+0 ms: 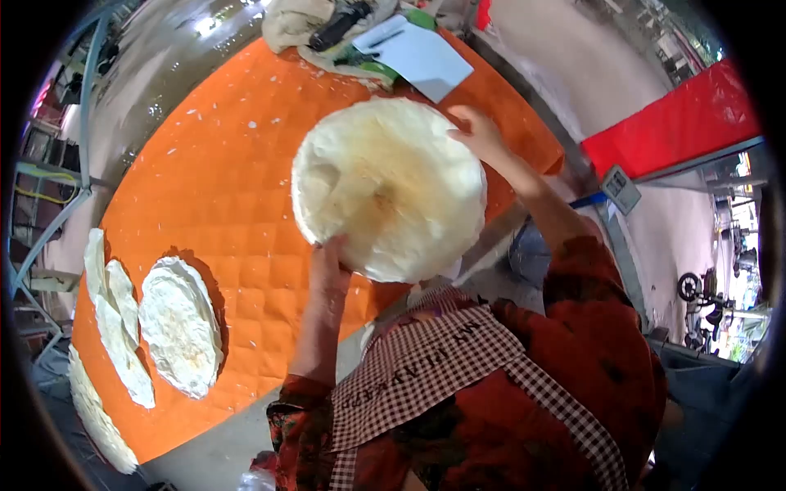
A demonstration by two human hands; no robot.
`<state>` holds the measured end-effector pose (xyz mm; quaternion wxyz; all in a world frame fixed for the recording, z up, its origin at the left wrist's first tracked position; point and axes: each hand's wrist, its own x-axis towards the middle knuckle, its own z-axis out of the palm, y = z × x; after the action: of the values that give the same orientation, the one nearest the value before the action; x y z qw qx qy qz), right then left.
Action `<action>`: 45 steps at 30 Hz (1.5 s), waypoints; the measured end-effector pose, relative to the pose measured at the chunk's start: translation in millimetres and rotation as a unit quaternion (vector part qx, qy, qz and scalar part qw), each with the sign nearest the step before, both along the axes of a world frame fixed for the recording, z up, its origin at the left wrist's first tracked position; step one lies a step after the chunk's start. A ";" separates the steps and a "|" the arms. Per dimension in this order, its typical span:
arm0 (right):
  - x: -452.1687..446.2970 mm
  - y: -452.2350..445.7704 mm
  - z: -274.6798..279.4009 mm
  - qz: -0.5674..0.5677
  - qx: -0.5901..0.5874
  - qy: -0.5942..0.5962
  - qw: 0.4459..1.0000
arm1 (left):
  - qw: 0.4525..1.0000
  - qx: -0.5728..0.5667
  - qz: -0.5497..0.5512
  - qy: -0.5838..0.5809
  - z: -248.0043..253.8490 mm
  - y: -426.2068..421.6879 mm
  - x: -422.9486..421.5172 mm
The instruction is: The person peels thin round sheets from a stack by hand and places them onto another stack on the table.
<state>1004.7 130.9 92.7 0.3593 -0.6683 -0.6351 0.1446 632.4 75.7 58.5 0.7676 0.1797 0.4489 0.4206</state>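
Observation:
A large, round, off-white disc point(385, 188) with a bumpy surface and a yellowish-brown middle is raised above the orange-covered table point(246, 155). What it is made of I cannot tell. My left hand point(330, 252) grips its near left edge, with part of the fingers hidden against it. At the far right rim, my right hand point(479, 135) holds the edge between thumb and fingers. To the left on the table lies a similar whitish oval piece point(182, 327), beside long, pale, flat pieces point(123, 311).
Another whitish piece point(98, 413) sits at the table's near left edge. At the far end are a white sheet point(417, 57), a black object point(340, 26) and crumpled beige cloth point(291, 24). A red panel point(675, 123) and a small grey device point(621, 190) stand right.

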 end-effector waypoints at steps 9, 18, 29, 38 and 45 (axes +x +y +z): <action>6.3 -152.7 -60.3 -0.207 -0.070 0.561 0.799 | 0.995 0.079 0.001 0.056 72.0 37.2 21.6; -30.1 -128.9 -99.5 -0.141 0.020 0.609 0.780 | 0.802 0.285 0.028 0.524 -8.4 33.9 -29.0; -35.7 -103.3 -58.0 -0.184 0.033 0.468 0.864 | 0.853 0.275 0.057 0.440 -50.9 39.6 -17.9; -36.2 -60.9 -137.5 -0.191 0.070 0.460 0.865 | 0.481 0.464 -0.078 0.740 12.8 26.1 5.7; -60.5 -41.2 -24.4 0.018 0.017 -0.292 0.956 | 0.441 0.457 -0.223 0.740 -7.4 32.0 1.8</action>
<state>944.1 89.7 68.3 0.1673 -0.6637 -0.7264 -0.0611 634.2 107.8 51.0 0.0183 0.8411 0.5336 0.0867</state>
